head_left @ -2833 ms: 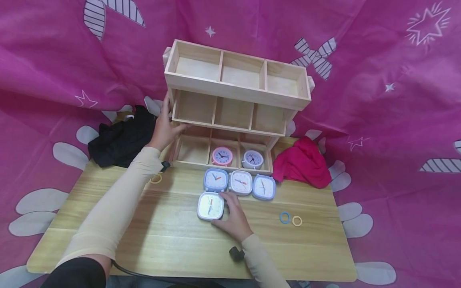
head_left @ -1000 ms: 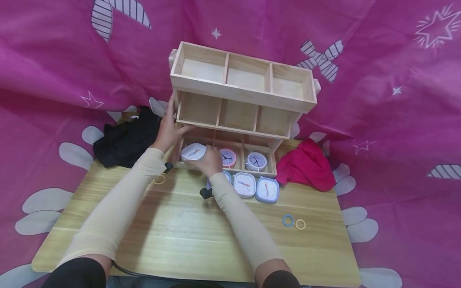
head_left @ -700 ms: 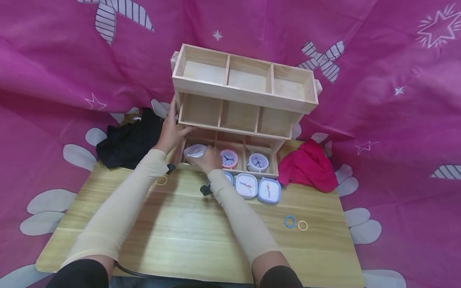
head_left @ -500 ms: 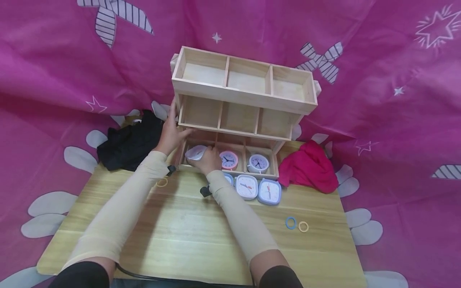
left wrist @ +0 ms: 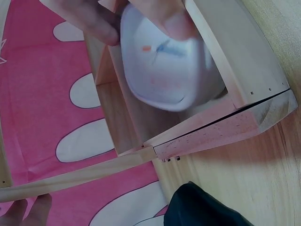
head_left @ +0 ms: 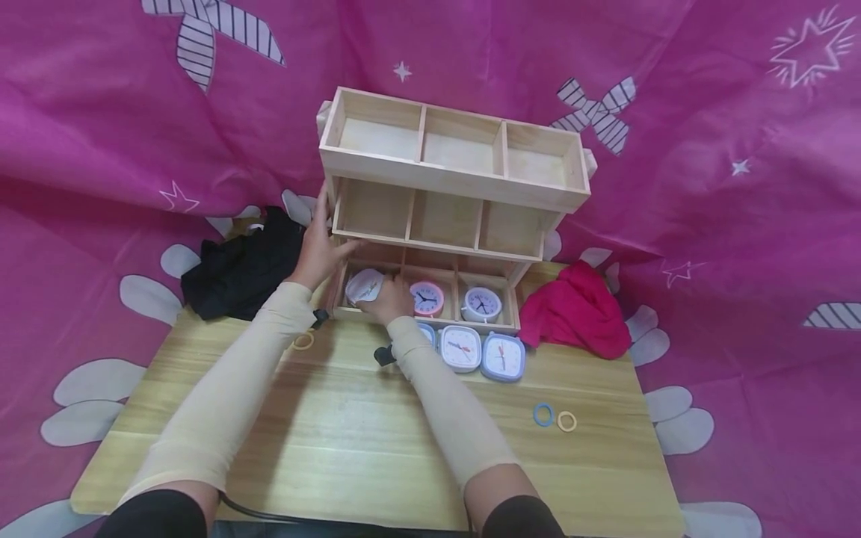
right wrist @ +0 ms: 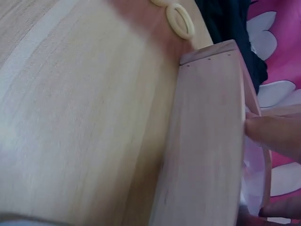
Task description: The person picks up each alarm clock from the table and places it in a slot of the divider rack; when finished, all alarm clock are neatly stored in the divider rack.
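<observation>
My right hand (head_left: 393, 300) grips a white square alarm clock (head_left: 364, 285) at the bottom tier's left compartment. In the left wrist view the clock (left wrist: 155, 75) sits tilted inside the compartment's walls, thumb and fingers at its edges. My left hand (head_left: 316, 252) holds the left side of the three-tier wooden shelf (head_left: 457, 178), thumb in front under the middle tier. A pink round clock (head_left: 427, 298) stands in the middle bottom compartment, a pale round clock (head_left: 481, 304) in the right one. In the right wrist view the front board (right wrist: 207, 127) hides most of the held clock.
Before the shelf lie a white square clock (head_left: 460, 349), a lilac one (head_left: 503, 357) and a blue one (head_left: 427, 333), partly hidden by the right arm. Black cloth (head_left: 245, 261) lies left, red cloth (head_left: 577, 310) right. Blue ring (head_left: 542, 415) and yellow ring (head_left: 566, 421) lie on the table (head_left: 350, 448).
My right hand has carried the white square clock from the table front up into the bottom left compartment, where its tilt has changed. The left hand stays on the shelf's side.
</observation>
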Tool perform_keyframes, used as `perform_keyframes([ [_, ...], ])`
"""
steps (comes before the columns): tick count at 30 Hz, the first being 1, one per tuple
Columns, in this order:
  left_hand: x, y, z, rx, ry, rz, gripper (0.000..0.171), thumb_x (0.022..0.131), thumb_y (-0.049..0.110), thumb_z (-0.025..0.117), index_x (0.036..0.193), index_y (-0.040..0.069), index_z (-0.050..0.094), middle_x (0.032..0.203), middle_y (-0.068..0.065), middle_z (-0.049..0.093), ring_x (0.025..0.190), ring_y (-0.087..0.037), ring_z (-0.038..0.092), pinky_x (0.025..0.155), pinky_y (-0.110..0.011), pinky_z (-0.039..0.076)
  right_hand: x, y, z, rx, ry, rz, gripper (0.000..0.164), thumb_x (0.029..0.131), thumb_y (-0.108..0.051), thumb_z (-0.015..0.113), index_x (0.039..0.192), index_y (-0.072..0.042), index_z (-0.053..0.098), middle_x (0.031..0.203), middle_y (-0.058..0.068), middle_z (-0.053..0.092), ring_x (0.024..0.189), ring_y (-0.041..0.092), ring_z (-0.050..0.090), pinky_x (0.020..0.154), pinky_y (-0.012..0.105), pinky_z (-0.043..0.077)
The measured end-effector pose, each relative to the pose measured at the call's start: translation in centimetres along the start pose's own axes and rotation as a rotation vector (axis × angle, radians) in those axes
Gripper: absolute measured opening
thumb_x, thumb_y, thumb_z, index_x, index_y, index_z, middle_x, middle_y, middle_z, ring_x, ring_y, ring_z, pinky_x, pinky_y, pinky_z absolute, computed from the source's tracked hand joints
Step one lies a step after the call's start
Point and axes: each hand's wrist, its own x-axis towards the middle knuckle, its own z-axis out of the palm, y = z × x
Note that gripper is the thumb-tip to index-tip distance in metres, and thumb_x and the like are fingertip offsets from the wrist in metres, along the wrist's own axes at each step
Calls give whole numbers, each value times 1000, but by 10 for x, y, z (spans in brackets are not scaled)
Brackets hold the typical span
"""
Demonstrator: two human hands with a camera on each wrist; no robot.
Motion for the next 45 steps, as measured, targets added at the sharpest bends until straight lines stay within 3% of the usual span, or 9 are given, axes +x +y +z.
perform_keyframes([
  [6,1,-2,0,-6,5,4,129,80,2,93,173,29,7,171,-21,35,151,-42,46,123,-58,43,-15,17,-17,203,20,-34,80,84,-40,88,150,-5,58,145,18,62,127,35,67,105,46,59],
  [10,1,-1,-1,-18,-1,-2,129,81,3,93,173,32,7,172,-19,36,154,-38,43,125,-57,40,-33,35,-36,312,96,-100,62,89,-30,84,141,-2,66,136,19,67,122,36,68,106,47,57],
  [15,1,1,-1,-25,-8,-11,130,80,5,93,173,33,6,172,-19,35,154,-39,42,126,-58,39,-60,76,-50,397,194,-155,40,90,-20,84,123,1,75,120,17,75,110,34,72,98,46,59],
  [19,1,1,-3,-24,-5,-13,130,81,3,93,173,32,6,174,-19,31,155,-39,40,126,-59,39,-82,109,-54,456,215,-163,37,91,-18,85,121,2,75,106,17,75,96,31,72,89,46,61],
  [22,2,1,-3,-25,-10,-14,130,82,3,92,173,32,5,175,-17,29,158,-38,37,127,-58,37,-100,131,-58,464,242,-163,37,90,-20,86,120,1,76,107,16,75,103,32,71,95,50,58],
  [30,2,0,0,-30,-16,-34,129,82,3,91,173,36,5,175,-17,30,158,-38,36,127,-59,37,-139,180,-74,365,305,-154,54,83,-26,91,128,-3,74,132,19,66,130,41,52,111,59,43],
  [38,1,1,1,-31,-23,-40,130,83,2,90,173,36,3,177,-16,25,158,-38,35,127,-60,37,-155,227,-90,384,150,45,102,69,-24,102,156,-11,52,159,23,37,146,45,42,124,64,38],
  [41,1,2,0,-23,-25,-47,130,83,2,90,173,38,3,177,-16,25,158,-38,35,127,-60,37,-157,241,-92,418,98,98,107,67,-24,103,159,-15,49,164,21,32,149,46,40,125,65,37],
  [45,1,1,0,-14,-21,-46,130,83,3,90,172,38,3,175,-18,29,156,-39,37,126,-60,38,-155,250,-91,459,83,72,105,67,-19,103,158,-13,51,164,20,35,150,44,40,125,64,36],
])
